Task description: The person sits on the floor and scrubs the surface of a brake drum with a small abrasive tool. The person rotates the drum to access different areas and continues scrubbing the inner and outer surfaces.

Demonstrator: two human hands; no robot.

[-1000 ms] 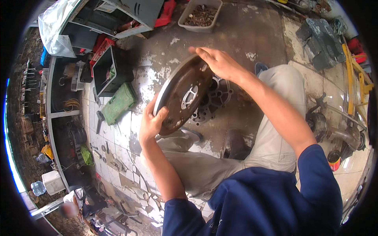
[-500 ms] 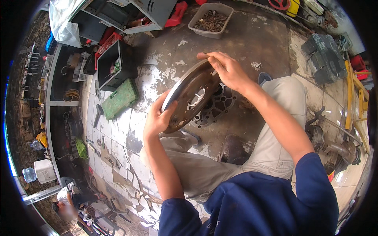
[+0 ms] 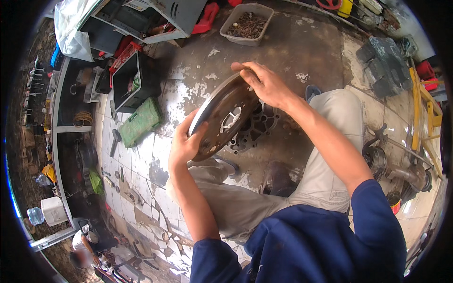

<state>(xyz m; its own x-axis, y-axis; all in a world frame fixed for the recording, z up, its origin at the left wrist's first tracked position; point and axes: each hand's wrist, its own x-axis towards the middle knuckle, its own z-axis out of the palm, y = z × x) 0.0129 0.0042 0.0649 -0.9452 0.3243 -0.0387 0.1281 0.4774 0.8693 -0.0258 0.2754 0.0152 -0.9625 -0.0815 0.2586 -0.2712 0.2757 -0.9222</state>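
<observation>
I find the round metal disc (image 3: 217, 125) tilted and partly overlapping the cast metal part (image 3: 262, 127) from its left, long visible axis slanting from the gripping left hand (image 3: 185, 143) to the gripping right hand (image 3: 265, 86), apparently nearer that part.

The curled left hand (image 3: 184, 145) sits nearer, the right hand (image 3: 265, 85) farther forward.

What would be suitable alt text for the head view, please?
A person's left hand and right hand hold a tilted, round metal disc by its rim. Partly hidden behind it is a metal part with openings; a green case lies on the tiled floor.
</observation>
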